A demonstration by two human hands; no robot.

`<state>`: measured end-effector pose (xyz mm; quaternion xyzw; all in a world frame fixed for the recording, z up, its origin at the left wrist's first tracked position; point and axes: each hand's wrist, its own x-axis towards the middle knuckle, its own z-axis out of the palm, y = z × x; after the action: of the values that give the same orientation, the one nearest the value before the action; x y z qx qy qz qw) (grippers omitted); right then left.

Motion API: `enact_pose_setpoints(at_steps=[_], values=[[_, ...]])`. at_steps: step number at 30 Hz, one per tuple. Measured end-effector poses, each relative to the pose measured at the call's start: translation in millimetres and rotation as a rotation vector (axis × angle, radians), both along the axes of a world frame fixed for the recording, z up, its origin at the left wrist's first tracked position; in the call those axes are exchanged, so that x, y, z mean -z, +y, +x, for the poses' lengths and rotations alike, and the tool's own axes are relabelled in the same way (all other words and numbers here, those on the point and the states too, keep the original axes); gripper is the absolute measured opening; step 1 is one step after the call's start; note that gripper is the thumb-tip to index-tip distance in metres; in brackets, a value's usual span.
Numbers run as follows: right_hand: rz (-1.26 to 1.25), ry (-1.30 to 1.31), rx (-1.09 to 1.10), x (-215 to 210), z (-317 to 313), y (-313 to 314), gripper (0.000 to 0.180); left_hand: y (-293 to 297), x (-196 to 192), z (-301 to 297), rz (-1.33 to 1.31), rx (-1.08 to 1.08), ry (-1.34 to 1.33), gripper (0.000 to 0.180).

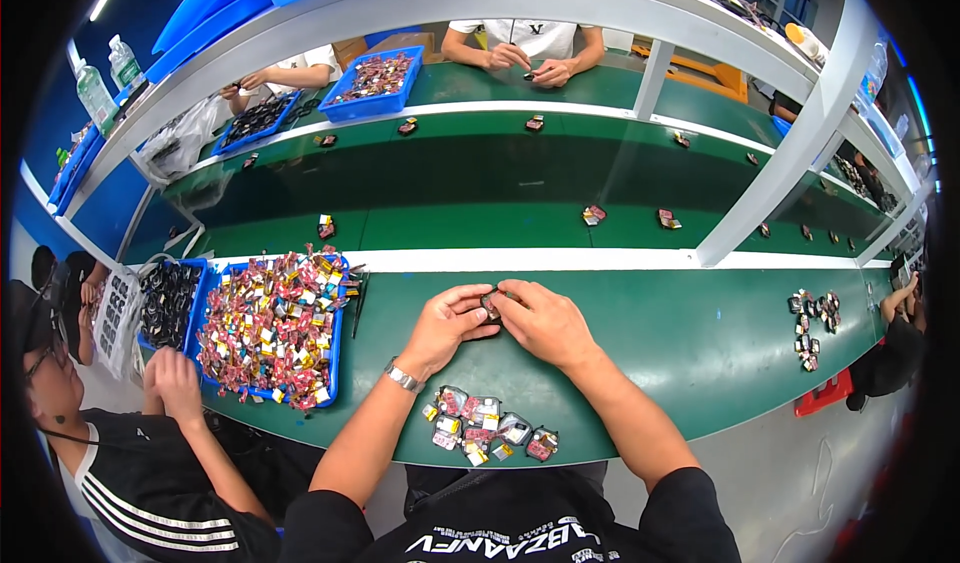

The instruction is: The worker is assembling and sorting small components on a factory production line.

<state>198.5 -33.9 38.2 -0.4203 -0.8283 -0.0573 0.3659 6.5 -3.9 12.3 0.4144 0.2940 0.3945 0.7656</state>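
Both my hands meet over the green worktable [640,363], around a small black casing with a reddish circuit board [490,309]. My left hand [440,329], with a metal watch [404,375] at its wrist, grips the casing between thumb and fingers. From the other side, my right hand [548,325] pinches the same casing, its fingers hiding much of it. Between my forearms, close to the table's front edge, lies a cluster of similar small assemblies [481,415] with red boards and white-and-yellow parts.
A blue tray [338,363] heaped with wired red boards stands left, beside a bin of black casings [170,298]. More assemblies [808,331] lie right. Beyond a white rail [560,260], single assemblies [593,215] sit on a green belt. Co-workers sit left and opposite.
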Motion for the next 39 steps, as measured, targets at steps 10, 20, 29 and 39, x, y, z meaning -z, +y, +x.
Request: enact_pose_setpoints(at_steps=[10,20,29,39], values=[[-0.059,0.102,-0.092,-6.7,5.8,2.8,0.018,-1.4,2.3,2.5,0.008,-0.023,-0.011,0.034],[-0.175,0.035,-0.12,-2.2,9.5,6.1,0.015,-0.8,6.4,7.6,0.124,-0.033,0.107,0.032],[-0.239,0.03,-0.163,-2.9,11.8,6.3,0.015,-2.3,7.8,8.3,0.151,-0.032,0.139,0.031],[-0.269,0.013,-0.184,4.0,10.9,7.6,0.015,-1.9,9.1,7.8,0.164,-0.023,0.167,0.031]])
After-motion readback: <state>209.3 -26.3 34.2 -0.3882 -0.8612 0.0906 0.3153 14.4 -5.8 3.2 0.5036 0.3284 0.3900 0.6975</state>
